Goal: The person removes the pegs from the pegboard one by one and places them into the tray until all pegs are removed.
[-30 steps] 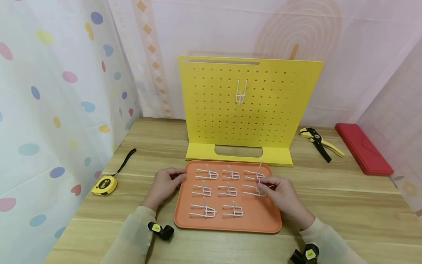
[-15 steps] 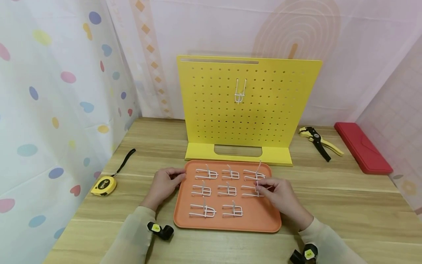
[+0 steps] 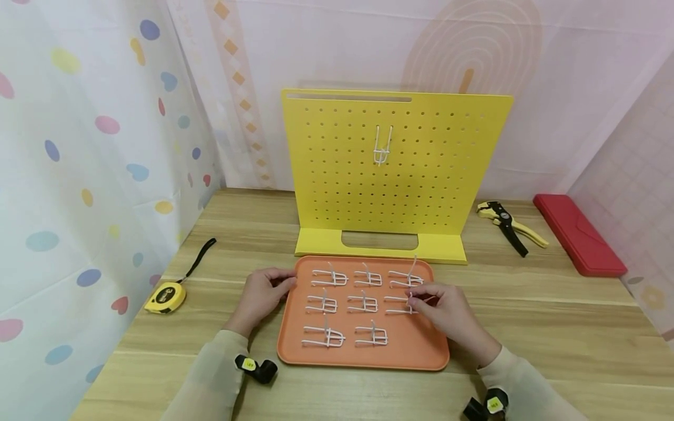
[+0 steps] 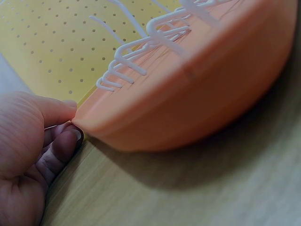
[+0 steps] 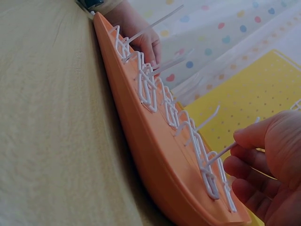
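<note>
In the head view my left hand (image 3: pixel 263 295) grips the left rim of an orange tray (image 3: pixel 418 351). The left wrist view shows thumb and index finger pinching that rim. My right hand (image 3: pixel 447 307) is over the tray's right side. Its thumb and index finger pinch the raised prong of a white wire pegboard hook (image 5: pixel 222 154), whose two long arms point left, low over the tray. Several similar white hooks (image 3: pixel 327 337) lie in rows on the tray. One more white hook (image 3: pixel 382 152) hangs on the upright yellow pegboard (image 3: pixel 447 100) behind.
The pegboard's yellow base (image 3: pixel 318 241) stands just behind the tray's far rim. A yellow tape measure (image 3: pixel 165 297) with a black strap lies at left. Yellow-and-black wire strippers (image 3: pixel 506 221) and a red case (image 3: pixel 579 235) lie at back right on the wooden table (image 3: pixel 547 321).
The hook in my right hand has shifted very slightly left over the tray. My left hand stays on the rim, and the head view has drifted a little.
</note>
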Motion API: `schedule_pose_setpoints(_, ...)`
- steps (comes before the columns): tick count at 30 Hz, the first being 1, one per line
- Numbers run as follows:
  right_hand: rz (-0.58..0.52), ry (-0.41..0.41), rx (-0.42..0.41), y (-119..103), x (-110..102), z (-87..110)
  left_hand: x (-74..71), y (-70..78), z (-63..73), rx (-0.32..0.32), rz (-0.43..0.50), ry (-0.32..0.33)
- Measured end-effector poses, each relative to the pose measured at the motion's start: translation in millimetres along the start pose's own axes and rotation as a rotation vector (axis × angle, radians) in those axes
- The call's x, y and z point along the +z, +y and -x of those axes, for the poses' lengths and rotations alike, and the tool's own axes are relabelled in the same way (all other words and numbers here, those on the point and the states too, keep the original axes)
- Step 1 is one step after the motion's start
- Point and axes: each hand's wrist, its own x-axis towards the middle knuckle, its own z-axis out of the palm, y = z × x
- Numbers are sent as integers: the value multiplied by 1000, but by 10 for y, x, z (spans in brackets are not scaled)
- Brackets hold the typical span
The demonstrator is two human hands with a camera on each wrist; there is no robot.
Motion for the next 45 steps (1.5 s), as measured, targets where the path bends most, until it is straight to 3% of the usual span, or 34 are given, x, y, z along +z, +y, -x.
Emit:
schedule_pose_setpoints(26, -12, -28, -31, -5, -27, -8, -9, 12, 6, 4, -4, -3)
schedule_pose_setpoints(36, -33, -32, 1, -20, -41, -4, -19, 29, 12, 14, -3, -8)
schedule_pose_setpoints(45, -46, 64, -32, -178, -162, 3, -19, 15, 11, 11, -1, -8)
